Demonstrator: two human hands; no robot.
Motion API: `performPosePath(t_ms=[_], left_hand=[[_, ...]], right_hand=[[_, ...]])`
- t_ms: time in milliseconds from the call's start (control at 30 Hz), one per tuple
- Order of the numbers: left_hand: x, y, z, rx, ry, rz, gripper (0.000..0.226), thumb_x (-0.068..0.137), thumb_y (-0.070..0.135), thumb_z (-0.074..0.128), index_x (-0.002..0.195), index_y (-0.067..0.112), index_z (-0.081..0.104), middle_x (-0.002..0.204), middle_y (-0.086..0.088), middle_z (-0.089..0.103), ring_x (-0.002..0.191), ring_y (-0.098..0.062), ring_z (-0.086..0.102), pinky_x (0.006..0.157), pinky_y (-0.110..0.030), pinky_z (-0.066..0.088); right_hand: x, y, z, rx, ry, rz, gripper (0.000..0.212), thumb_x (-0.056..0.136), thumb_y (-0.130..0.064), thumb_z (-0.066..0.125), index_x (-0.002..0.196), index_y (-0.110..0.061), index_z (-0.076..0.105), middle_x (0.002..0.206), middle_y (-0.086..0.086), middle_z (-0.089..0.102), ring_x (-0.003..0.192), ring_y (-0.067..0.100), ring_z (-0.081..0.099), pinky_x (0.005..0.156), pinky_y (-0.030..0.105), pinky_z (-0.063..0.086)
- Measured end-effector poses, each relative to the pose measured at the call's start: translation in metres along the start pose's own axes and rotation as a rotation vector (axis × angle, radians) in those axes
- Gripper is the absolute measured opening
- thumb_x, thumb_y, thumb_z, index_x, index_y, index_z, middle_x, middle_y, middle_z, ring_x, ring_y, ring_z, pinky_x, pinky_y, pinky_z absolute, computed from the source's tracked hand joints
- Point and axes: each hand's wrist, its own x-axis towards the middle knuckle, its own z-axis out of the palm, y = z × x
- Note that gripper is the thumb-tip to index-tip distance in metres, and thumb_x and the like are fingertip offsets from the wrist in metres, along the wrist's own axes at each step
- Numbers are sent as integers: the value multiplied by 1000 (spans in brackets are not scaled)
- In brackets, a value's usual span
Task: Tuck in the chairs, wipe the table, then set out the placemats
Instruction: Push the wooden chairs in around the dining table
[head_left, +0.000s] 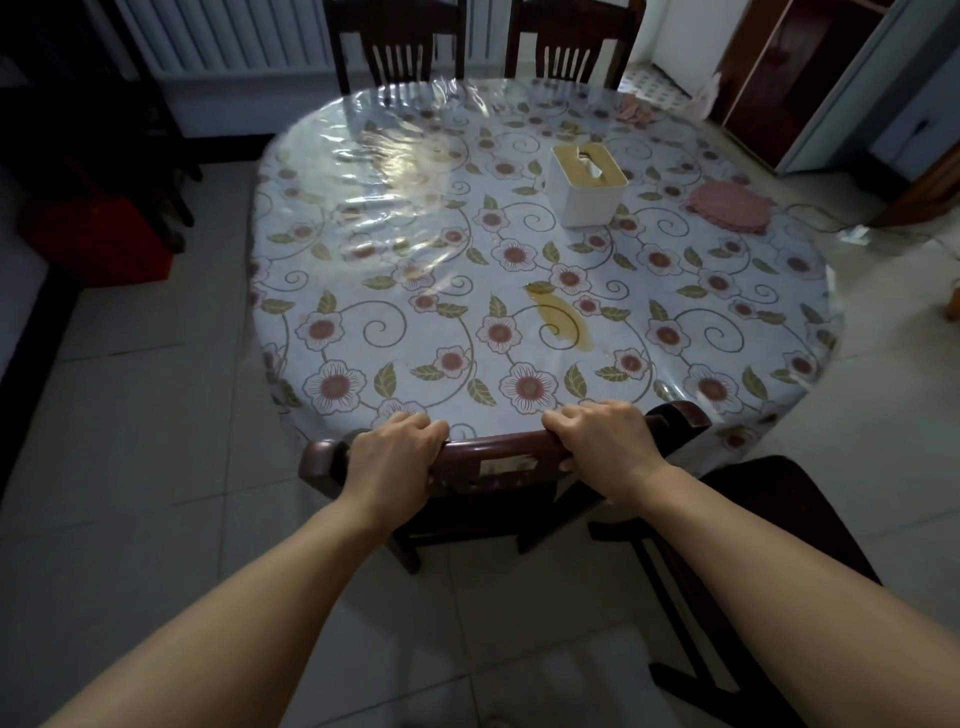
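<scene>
The floral table carries an unwiped yellow spill and stacked placemats (far right). Your left hand and right hand curl around the near chair, nearly tucked; another chair waits.
</scene>
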Motion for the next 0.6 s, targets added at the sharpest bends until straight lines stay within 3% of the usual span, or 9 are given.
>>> performPosePath(t_ms=[67,133,267,433,533,600], left_hand=[[2,4,-3,18,-40,-20,24,74,21,67,92,21,52,94,3,58,92,-20,55,57,-30,35],[1,5,-6,28,-63,-41,27,74,25,67,95,22,51,98,3,57,96,-19,54,59,-30,37],[-1,7,-8,51,-74,-77,28,76,25,67,100,22,51,102,4,57,99,-19,52,62,-32,42],[-1,10,-4,96,-38,-111,25,78,15,64,99,20,51,100,2,56,96,-20,53,57,-31,37],[-2,12,-4,98,-35,-141,33,77,15,65,104,20,48,101,0,55,95,-21,53,58,-31,37],[-4,15,-7,98,-44,-132,45,75,21,67,114,21,44,107,0,54,100,-22,51,68,-32,41]], right_hand=[[-3,-1,1,7,-4,69,43,41,-22,91,70,-18,60,57,-6,59,48,17,59,48,22,31],[-6,-5,8,10,20,107,43,44,-20,90,75,-19,61,61,-5,61,52,17,61,49,24,38],[-10,-11,12,76,102,162,51,31,-5,90,71,-13,59,58,0,58,48,21,57,46,27,43],[-12,-14,18,96,133,206,51,40,5,85,82,-9,61,68,7,60,59,26,59,50,33,47],[-11,-12,14,126,62,170,53,66,-6,76,114,-12,53,103,10,60,94,28,58,78,39,47],[-12,-10,8,177,-23,149,63,78,-15,69,132,-15,37,126,11,46,117,29,45,100,40,34]])
